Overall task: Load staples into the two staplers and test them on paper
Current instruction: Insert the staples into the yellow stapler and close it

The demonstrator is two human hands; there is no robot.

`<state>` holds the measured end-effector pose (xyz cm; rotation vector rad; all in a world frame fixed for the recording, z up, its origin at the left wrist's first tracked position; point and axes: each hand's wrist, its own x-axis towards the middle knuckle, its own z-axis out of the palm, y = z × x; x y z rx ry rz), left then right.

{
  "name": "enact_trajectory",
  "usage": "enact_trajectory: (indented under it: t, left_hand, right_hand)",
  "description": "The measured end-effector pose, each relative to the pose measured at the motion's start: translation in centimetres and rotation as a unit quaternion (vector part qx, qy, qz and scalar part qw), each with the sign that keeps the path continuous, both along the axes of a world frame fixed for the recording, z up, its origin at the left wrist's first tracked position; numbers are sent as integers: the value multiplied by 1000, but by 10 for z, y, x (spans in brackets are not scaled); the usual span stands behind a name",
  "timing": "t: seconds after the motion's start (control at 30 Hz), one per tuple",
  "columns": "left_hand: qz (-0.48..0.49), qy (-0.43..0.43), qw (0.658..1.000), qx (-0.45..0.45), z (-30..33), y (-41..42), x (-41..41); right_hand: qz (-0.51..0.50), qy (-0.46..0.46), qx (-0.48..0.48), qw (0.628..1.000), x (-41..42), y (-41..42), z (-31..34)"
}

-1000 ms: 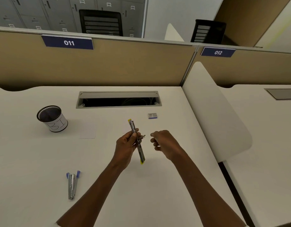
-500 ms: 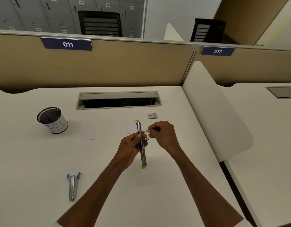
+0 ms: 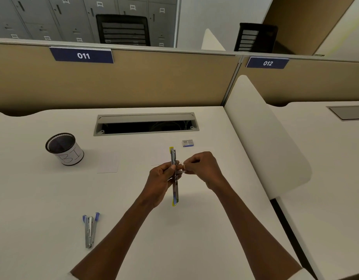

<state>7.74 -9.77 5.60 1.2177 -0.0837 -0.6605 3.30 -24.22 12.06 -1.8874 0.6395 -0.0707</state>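
My left hand (image 3: 161, 182) grips a yellow-tipped stapler (image 3: 175, 190), swung fully open and held lengthwise above the white desk (image 3: 194, 239). My right hand (image 3: 202, 168) pinches a small strip of staples (image 3: 182, 171) against the stapler's middle, at its hinge. A second stapler with blue ends (image 3: 90, 229) lies open on the desk at the near left. A small staple box (image 3: 187, 143) sits on the desk just beyond my hands. A white sheet of paper (image 3: 107, 163) lies flat left of my hands.
A black mesh cup with a white label (image 3: 64, 148) stands at the left. A grey cable tray with an open slot (image 3: 146, 123) is set in the desk's far side. A tan partition (image 3: 134, 81) and a white divider (image 3: 261, 138) bound the desk.
My right hand moved left to the stapler's middle and now pinches the staple strip against it. My left hand turned the stapler from a tilt to nearly straight away from me.
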Motion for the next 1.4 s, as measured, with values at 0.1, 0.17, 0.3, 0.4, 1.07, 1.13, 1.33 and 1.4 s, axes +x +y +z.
enact_trajectory:
  t: [0.1,0.17,0.3,0.4,1.07,1.13,1.33,1.4]
  left_hand:
    - [-12,-4,1000,-3,1,-2,-2]
    - [-11,2,1000,-8,2,-3,-3]
    - [0,21,1000,-14,4,-6,-4]
    - [4,40,999,-31,8,-6,-4]
    - [70,235,947,-206,8,-14,-13]
    - [76,243,944,-208,7,-14,-13]
    - [68,239,949,-196,7,-15,-11]
    - [58,232,953,-188,7,-16,-10]
  right_hand:
    - [2,11,-53,999,-1,0,5]
    - [-3,-5,-127,992,-1,2,7]
    - [9,-47,-180,983,0,13,12]
    - [22,-52,-208,976,-1,22,12]
    - [127,12,-258,958,1,34,3]
    - [147,21,-249,957,2,33,0]
    - [169,60,-242,954,9,30,-4]
    - [176,82,-231,953,10,29,-3]
